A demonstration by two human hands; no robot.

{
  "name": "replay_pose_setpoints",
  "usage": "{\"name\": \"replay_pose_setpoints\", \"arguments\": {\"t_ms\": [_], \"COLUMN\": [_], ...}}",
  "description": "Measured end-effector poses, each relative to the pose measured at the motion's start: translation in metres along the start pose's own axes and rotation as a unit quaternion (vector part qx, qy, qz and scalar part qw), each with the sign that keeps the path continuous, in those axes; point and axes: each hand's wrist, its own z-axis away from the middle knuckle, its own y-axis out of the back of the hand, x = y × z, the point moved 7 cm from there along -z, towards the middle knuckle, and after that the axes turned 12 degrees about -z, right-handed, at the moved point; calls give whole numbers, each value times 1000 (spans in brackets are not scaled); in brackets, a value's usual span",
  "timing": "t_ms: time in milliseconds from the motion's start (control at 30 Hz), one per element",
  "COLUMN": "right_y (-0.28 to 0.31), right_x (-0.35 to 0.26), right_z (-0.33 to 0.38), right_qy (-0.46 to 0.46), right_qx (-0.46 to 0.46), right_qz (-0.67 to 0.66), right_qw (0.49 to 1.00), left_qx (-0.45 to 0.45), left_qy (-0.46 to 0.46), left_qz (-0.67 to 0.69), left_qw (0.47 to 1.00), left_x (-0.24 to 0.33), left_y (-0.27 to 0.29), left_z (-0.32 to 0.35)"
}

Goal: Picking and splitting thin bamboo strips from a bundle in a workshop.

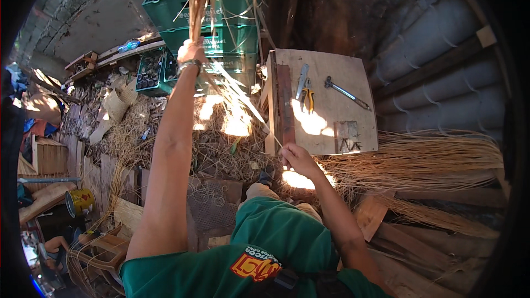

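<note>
Our left hand point(191, 52) is closed around a bundle of long tan strands point(200, 8) at eleven o'clock, in front of stacked green crates point(165, 6). Toward four o'clock our right hand point(298, 160), fingers curled in, grips the end of a thin pale strip point(277, 140). At two o'clock, a wooden desk point(345, 67) carries yellow-handled pliers point(311, 102) and a hammer point(348, 93); toward three o'clock, loose fibres point(430, 157) lie spread near it.

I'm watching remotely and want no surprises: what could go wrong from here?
The loose strips above the left hand might snag on the green crates. The thin strip at the right hand could splinter into bare skin. Loose scraps near the shoe could make footing slippery.
</note>
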Motion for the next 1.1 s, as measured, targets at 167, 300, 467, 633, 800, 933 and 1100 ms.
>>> {"name": "replay_pose_setpoints", "arguments": {"t_ms": [167, 300, 467, 633, 800, 933, 1100], "right_y": [37, 32, 108, 151, 146, 146, 172], "right_x": [21, 45, 188, 310, 352, 389, 390], "right_z": [60, 94, 214, 406, 610, 732, 727], "right_qy": [-64, -69, -125, -160, -404, -451, -476], "right_qx": [43, -11, 74, 230, 361, 441, 414], "right_qz": [20, 37, -15, -8, -34, 67, 130], "right_qw": [997, 997, 989, 960, 840, 773, 765], "left_qx": [-44, 125, -326, -141, -285, -227, 17], "left_qy": [-40, -118, -144, -146, -57, -126, -247], "left_qz": [-113, -79, -144, -229, -75, -69, -110], "left_qw": [992, 982, 923, 952, 954, 963, 963], "left_x": [38, 6, 22, -28, -43, 10, 51], "left_y": [38, -3, -87, -148, -172, -154, -120], "left_z": [40, 98, 267, 366, 354, 355, 240]}}
